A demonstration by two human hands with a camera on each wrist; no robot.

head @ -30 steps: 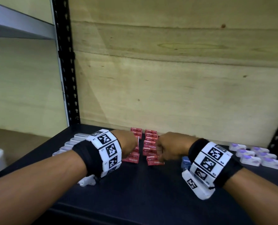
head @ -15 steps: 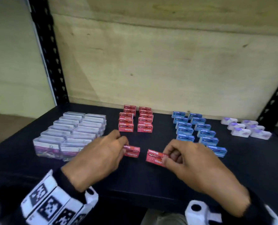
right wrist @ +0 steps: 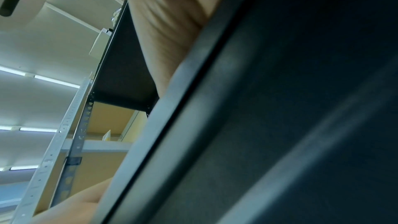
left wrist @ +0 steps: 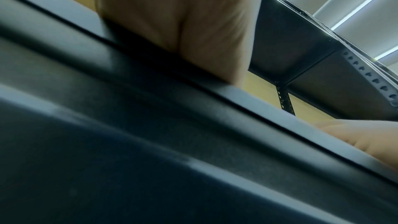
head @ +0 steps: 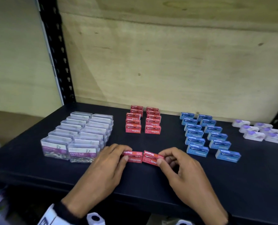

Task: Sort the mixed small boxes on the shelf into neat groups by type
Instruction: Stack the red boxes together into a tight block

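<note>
Dark shelf (head: pixel 232 184), lower centre: two red boxes (head: pixel 133 156) (head: pixel 151 157) are pinched by left hand (head: pixel 102 168) and right hand (head: pixel 183 172), probably for joining the red rows (head: pixel 143 120).

Both hands bare: left hand (head: pixel 102 169), right hand (head: pixel 183 174). A black cuff (head: pixel 65 208) is worn on the left wrist, with a white marker band (head: pixel 49 219) printed in black squares behind it. White plastic camera mounts (head: pixel 95 219) are seen under the wrists.
</note>
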